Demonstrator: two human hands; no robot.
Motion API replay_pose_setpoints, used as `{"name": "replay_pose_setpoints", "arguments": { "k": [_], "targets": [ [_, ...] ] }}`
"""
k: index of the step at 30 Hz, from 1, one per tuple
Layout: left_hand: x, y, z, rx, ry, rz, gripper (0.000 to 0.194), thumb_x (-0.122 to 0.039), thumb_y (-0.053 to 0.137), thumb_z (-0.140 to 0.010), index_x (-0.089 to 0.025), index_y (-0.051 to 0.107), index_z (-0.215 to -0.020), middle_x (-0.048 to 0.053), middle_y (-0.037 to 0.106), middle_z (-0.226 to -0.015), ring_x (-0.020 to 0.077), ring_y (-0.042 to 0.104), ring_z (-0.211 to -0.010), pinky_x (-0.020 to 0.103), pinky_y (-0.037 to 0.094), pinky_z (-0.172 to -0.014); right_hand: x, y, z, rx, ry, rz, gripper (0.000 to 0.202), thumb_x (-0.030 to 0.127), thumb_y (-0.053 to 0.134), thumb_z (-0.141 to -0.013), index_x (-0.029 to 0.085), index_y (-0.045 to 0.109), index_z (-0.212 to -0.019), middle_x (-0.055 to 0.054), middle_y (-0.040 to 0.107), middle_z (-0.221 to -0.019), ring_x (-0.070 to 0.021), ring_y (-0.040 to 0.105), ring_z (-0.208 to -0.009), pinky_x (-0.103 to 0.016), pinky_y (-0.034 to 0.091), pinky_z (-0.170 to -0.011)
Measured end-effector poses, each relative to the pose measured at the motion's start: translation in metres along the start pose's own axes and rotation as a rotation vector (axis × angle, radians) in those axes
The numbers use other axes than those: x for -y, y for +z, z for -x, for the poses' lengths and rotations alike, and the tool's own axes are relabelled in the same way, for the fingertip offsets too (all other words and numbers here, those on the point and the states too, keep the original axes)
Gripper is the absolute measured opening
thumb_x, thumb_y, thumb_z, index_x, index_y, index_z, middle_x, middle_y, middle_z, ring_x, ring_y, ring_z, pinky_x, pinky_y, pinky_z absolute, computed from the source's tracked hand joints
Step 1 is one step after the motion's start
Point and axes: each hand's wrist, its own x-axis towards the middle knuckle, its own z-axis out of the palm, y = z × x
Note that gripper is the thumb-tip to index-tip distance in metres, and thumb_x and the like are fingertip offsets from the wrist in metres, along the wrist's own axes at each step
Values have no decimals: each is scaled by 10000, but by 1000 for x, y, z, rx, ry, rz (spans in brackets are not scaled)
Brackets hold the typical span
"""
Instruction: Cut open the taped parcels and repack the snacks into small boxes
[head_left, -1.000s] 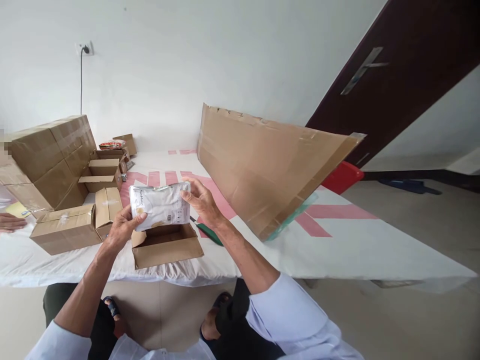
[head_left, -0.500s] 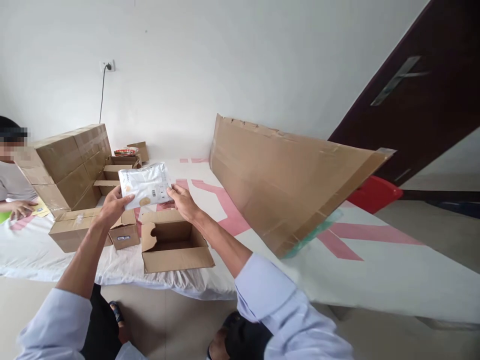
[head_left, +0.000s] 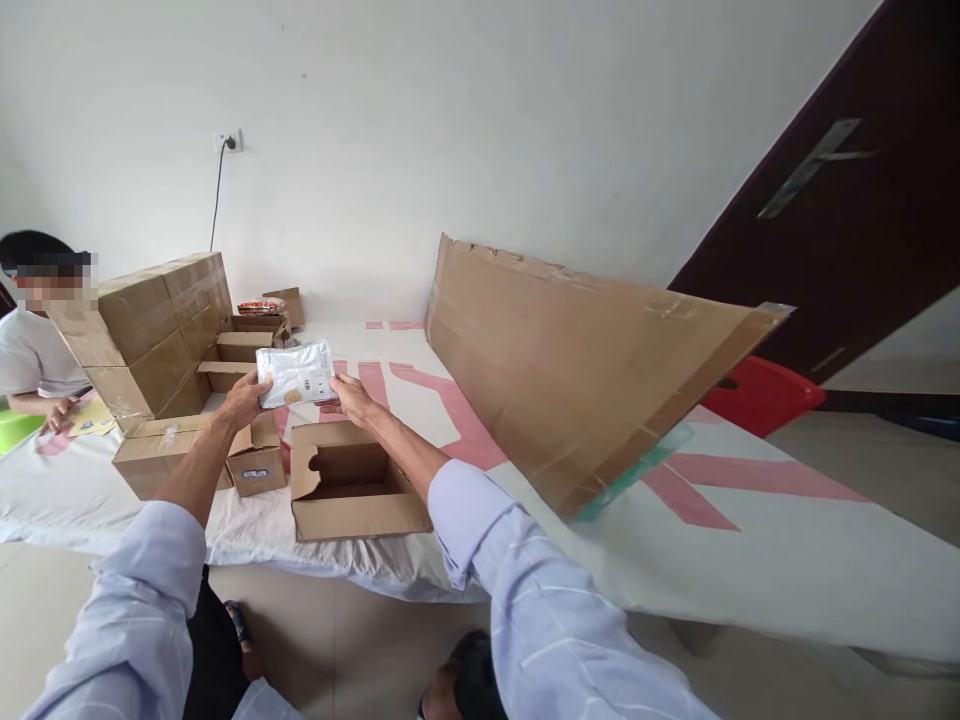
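A white plastic packet (head_left: 298, 372) with a barcode and a round tan mark is held up between my two hands. My left hand (head_left: 246, 400) pinches its left edge, and my right hand (head_left: 354, 398) grips its right edge. Below the packet, an open cardboard box (head_left: 360, 515) stands near the front edge of the table, its inside dark. Left of that box are a small brown box (head_left: 257, 470) with a label and a longer taped box (head_left: 161, 450).
Stacked taped cartons (head_left: 161, 320) stand at the left, beside a seated person (head_left: 37, 350) whose hand rests by yellow paper (head_left: 91, 418). A large cardboard sheet (head_left: 570, 360) leans on the wall. A red chair (head_left: 772, 395) is behind the table (head_left: 787, 570).
The view has shifted slightly left, showing more of the person. Both hands hold the packet a little farther off, and it now lies more level.
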Motion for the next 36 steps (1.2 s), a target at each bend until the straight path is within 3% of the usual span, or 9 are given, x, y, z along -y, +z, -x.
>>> {"name": "replay_pose_setpoints", "arguments": {
  "k": [5,8,11,14,18,25,29,32,36],
  "targets": [
    [5,5,5,-7,12,-103,528,-259,933,-662,-164,724,-1137,77,780,-969,212,730,-828,338,621,-754,-6,0,2,11,5,-20,273,416,842,-934,212,668,-985,-18,760,-805,-162,744,-646,-285,665,-595],
    [1,5,14,17,35,-201,567,-398,922,-699,-184,743,-1193,94,795,-1054,256,751,-946,370,624,-834,-6,-8,9,27,-20,-43,293,372,903,-865,203,681,-956,-33,776,-824,-187,762,-717,-322,684,-639],
    [-9,-2,25,22,102,-567,519,-567,832,-795,-220,782,-1178,124,792,-1247,362,709,-1249,432,588,-1017,0,-28,20,15,-61,-69,303,341,924,-832,210,684,-963,-39,798,-875,-200,779,-817,-337,694,-704],
    [-18,-9,33,-19,88,-1048,618,-621,862,-746,-229,780,-1217,188,694,-1491,502,497,-1517,568,456,-1191,7,-51,32,-18,-132,-103,348,390,936,-813,229,683,-989,-40,816,-943,-210,786,-909,-343,691,-749],
    [-17,-8,40,77,-116,-1631,782,-736,817,-774,-230,705,-1360,276,572,-1605,566,466,-1506,718,381,-1176,14,-71,50,-51,-274,-146,443,490,954,-759,243,699,-1024,-50,828,-1066,-232,781,-1005,-375,689,-798],
    [-23,-9,67,247,-150,-1681,620,-663,746,-847,-270,727,-1325,204,655,-1528,454,586,-1410,603,428,-1171,15,-88,74,-89,-320,-155,448,526,948,-752,263,721,-1035,-49,826,-1132,-248,769,-1053,-400,673,-822],
    [-39,-15,93,451,-149,-1724,637,-600,695,-875,-245,689,-1404,206,638,-1543,442,622,-1384,595,448,-1156,13,-101,85,-140,-327,-169,437,537,938,-778,266,736,-1054,-54,825,-1152,-243,770,-1045,-385,663,-820],
    [-52,-11,110,511,-183,-1767,688,-533,742,-839,-270,653,-1468,179,614,-1584,447,603,-1426,601,443,-1174,9,-111,93,-170,-326,-167,427,522,934,-793,263,745,-1075,-59,819,-1191,-241,771,-1075,-380,664,-842],
    [-58,13,134,607,35,-1655,863,-416,852,-745,-316,600,-1564,134,555,-1671,425,544,-1513,498,466,-1193,2,-125,99,-219,-321,-172,424,507,937,-794,260,737,-1074,-61,809,-1239,-230,765,-1101,-367,668,-858]
  ]
}}
